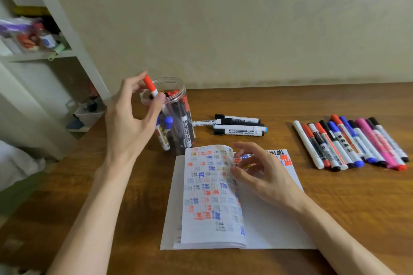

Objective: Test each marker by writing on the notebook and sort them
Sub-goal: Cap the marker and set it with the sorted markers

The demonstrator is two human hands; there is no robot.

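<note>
The left hand point(131, 118) pinched a slim red-capped white plastic marker point(150, 85) between thumb and fingertips, just above the mouth of the clear round plastic jar point(178, 105), which stood packed with more markers. The marker looked light, rigid and smooth, probably slippery on the barrel. A hold near its middle would suit, with the cap pulled straight off.

The right hand point(263, 172) curled its fingers round the edge of a lifted ink-covered page point(210, 185) of the white paper notebook point(268, 225), which seemed thin, floppy and easy to crease.

The brown varnished wooden table point(335, 207) was flat and hard. On it lay three thick whiteboard markers point(237, 126) beside the jar and a row of thin coloured markers point(348, 143) well to the right. A pale wall point(223, 18) stood behind, with white shelving point(44, 56) at the left.
</note>
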